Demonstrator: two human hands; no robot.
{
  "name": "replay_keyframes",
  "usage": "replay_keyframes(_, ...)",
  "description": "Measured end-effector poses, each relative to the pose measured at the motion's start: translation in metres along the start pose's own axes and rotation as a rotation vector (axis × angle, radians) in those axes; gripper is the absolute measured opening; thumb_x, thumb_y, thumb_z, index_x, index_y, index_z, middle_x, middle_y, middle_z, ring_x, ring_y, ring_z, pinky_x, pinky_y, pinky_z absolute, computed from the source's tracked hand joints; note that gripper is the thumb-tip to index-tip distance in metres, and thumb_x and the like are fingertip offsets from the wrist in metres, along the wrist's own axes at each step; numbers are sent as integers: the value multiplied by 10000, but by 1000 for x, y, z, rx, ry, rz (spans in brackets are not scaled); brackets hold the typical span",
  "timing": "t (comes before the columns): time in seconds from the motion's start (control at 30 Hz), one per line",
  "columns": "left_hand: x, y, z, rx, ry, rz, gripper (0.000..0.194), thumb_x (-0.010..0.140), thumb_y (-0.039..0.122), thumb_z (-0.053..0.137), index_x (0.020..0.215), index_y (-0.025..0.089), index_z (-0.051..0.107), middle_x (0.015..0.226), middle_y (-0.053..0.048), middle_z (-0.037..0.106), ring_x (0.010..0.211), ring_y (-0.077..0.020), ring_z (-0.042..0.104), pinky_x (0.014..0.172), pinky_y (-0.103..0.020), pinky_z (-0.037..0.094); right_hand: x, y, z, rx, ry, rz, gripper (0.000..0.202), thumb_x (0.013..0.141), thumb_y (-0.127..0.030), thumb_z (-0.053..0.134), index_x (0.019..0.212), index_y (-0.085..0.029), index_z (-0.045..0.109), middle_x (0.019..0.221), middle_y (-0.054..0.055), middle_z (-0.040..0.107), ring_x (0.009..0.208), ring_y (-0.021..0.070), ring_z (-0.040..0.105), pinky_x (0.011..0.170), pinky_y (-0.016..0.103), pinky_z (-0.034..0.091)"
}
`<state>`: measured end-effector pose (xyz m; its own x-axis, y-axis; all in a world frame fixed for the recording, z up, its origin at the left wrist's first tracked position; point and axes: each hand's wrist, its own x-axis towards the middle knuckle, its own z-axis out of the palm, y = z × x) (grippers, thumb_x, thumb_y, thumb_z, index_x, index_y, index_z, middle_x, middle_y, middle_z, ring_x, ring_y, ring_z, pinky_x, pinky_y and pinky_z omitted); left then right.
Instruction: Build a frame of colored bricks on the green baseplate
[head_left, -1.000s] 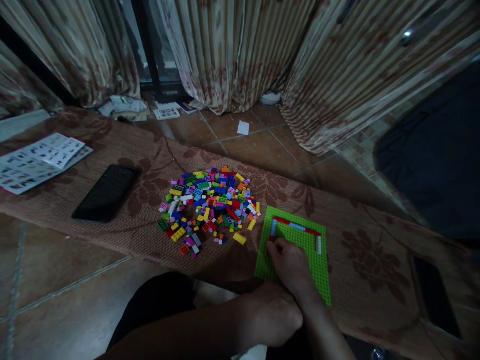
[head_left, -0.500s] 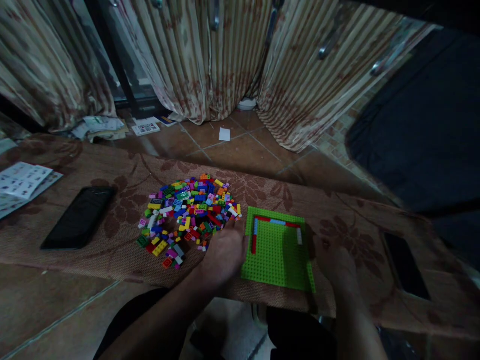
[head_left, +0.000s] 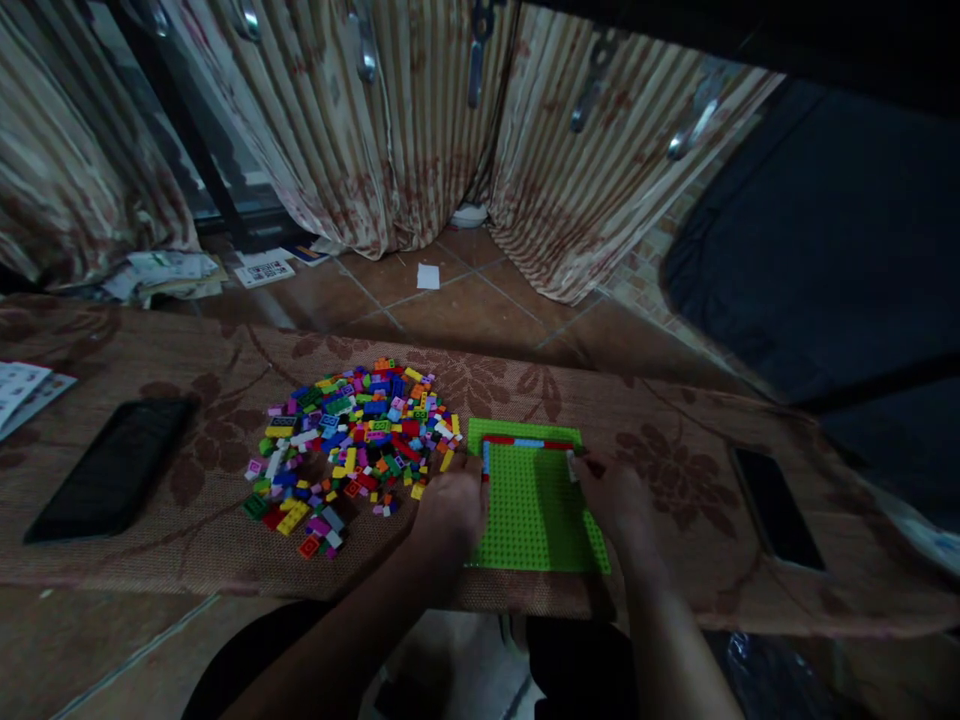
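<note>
A green studded baseplate [head_left: 536,510] lies on the cloth-covered table, with a row of red and light blue bricks [head_left: 529,442] along its far side and more down its left. My left hand [head_left: 450,505] rests at the plate's left edge, fingers curled; whether it holds anything is hidden. At the right edge, my right hand [head_left: 611,490] is closed in a pinch on a small dark red brick [head_left: 595,466], beside a white brick [head_left: 572,466] on the plate. A heap of mixed coloured bricks [head_left: 360,430] spreads left of the plate.
A black tablet [head_left: 112,470] lies at the left, near printed sheets [head_left: 26,395]. On the right is a dark phone [head_left: 778,507]. The table [head_left: 300,345] has its far edge before striped curtains [head_left: 442,130] and a tiled floor.
My right hand has moved left onto the baseplate's right edge, near the white brick. My left hand now covers part of the plate's left side. The camera view has shifted slightly.
</note>
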<state>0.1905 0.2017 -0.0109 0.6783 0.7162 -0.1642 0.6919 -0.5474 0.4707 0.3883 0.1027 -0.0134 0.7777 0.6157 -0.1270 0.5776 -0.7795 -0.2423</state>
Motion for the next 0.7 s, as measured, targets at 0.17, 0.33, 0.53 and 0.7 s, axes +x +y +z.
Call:
replay_keyframes(0.17,7,3,6,36,11,-28,207,930,239,406,1005,140,571,994,-92,659,888,-226,645,767,-329,494,-4,-12,5,-139,34,18,303,880,-393,509,863,-183,727,766,100,720,719,203,667,582,273,365)
replay_keyframes(0.33,10,4,12,49,38,-26,227,922,219,391,983,126,590,963,-100,677,874,-244,658,784,-355,492,-3,-15,7,-180,38,10,293,894,-360,490,837,-186,719,773,104,722,697,201,661,576,279,358)
replay_keyframes(0.53,8,5,11,2,15,-46,233,914,194,377,961,126,595,949,-99,682,865,-241,667,753,-347,504,-6,-13,7,-211,77,-24,303,906,-334,477,851,-163,722,766,110,717,687,202,660,560,282,329)
replay_keyframes(0.7,7,5,12,-15,42,-41,226,922,231,393,943,126,592,940,-100,679,890,-227,660,799,-339,501,-8,-14,6,-215,80,-36,309,915,-325,463,838,-160,712,777,117,718,690,205,662,567,285,341)
